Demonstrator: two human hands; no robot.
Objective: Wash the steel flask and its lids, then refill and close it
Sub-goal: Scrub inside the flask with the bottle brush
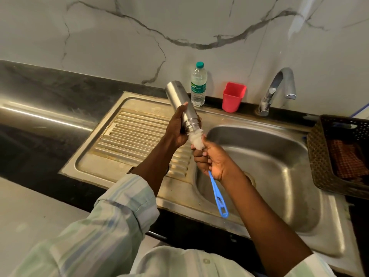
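Steel flask tilted mouth-down over the sink's draining board, gripped near its neck by the left hand, right hand just below the mouth, fingers wrapped round a blue-handled bottle brush, white bristles at the opening

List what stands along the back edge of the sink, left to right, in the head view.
Plastic water bottle → red cup → tap → brown basket at the far right.
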